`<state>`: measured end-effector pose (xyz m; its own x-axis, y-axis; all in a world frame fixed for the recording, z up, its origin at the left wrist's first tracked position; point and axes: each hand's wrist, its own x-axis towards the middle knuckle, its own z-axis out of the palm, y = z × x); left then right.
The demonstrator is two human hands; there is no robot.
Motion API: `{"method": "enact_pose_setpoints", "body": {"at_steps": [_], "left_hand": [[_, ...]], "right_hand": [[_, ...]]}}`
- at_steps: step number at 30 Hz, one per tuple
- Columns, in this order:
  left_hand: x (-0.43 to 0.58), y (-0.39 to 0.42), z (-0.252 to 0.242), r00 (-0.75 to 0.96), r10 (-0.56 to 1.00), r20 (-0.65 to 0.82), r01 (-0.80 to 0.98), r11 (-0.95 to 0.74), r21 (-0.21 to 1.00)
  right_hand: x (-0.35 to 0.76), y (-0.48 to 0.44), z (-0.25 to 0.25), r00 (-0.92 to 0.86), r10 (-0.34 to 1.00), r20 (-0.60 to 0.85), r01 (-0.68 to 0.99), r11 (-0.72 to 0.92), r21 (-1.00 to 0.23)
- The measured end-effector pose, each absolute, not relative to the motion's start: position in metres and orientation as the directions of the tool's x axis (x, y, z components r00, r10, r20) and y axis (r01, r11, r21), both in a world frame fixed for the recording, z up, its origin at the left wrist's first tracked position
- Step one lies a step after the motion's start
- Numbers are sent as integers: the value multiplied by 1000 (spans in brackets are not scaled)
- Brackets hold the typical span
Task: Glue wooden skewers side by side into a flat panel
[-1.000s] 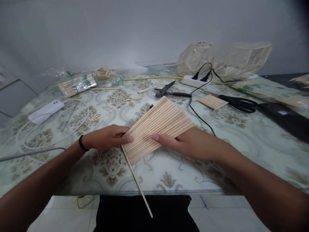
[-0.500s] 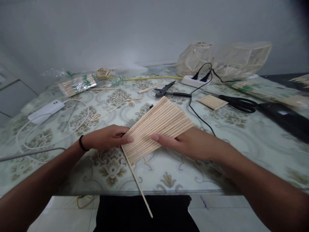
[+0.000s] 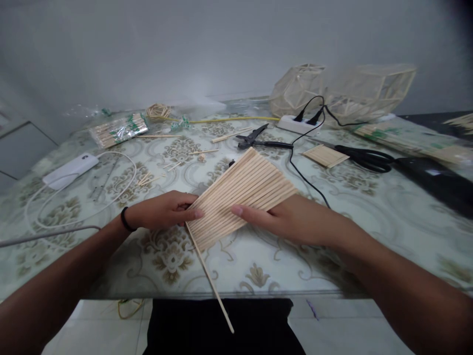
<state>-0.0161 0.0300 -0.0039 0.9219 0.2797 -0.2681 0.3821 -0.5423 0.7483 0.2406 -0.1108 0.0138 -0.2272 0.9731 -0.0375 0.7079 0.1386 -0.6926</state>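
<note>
A flat panel of thin wooden sticks laid side by side is held tilted above the table, near its front edge. My left hand grips its left end, thumb on top and fingers hidden underneath. From that same end, one long wooden stick runs crosswise down past the table edge; whether it is joined to the panel I cannot tell. My right hand supports the panel from the right, thumb pressed on the upper face, other fingers out of sight beneath it.
Pliers, a small stick panel and black scissors lie behind the panel. A power strip with black cords stands farther back. Left are a white device with a cable, short stick pieces and a stick packet.
</note>
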Motion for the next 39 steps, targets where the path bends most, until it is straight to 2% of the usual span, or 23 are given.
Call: {"method": "enact_pose_setpoints", "body": {"at_steps": [30,39], "left_hand": [[-16,31,-5,932,264,-248,356,-552,754],[-16,30,-4,927,269,-262,372,-561,740]], "right_hand": [[241,-112,14,-216,976,-33,719,136,-682],[239,-111,18,-262,965,15,681,196,-706]]}}
